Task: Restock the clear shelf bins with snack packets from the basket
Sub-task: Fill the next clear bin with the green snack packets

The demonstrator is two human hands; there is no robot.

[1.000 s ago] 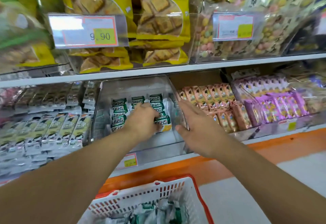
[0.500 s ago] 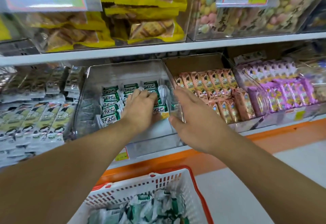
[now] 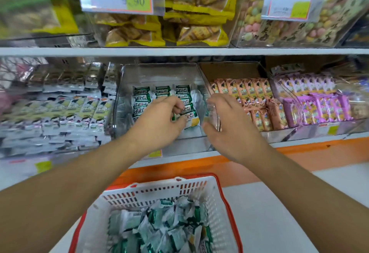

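Green-and-white snack packets stand in three short rows inside the clear shelf bin, filling only its front middle; the back of the bin is bare. The left hand is the grip at work: its fingers curl round the front packets of the right-hand row, thumb below, pinching them together. Those packets lie just ahead of and slightly right of the knuckles, their long axis running up and back into the bin. The right hand hovers beside the bin's right wall with fingers spread and relaxed, holding nothing. Below both arms, the white basket with its red rim holds a loose heap of the same packets, and either hand is well apart from it. The left hand is the nearer to the row; refilling looks barely begun.
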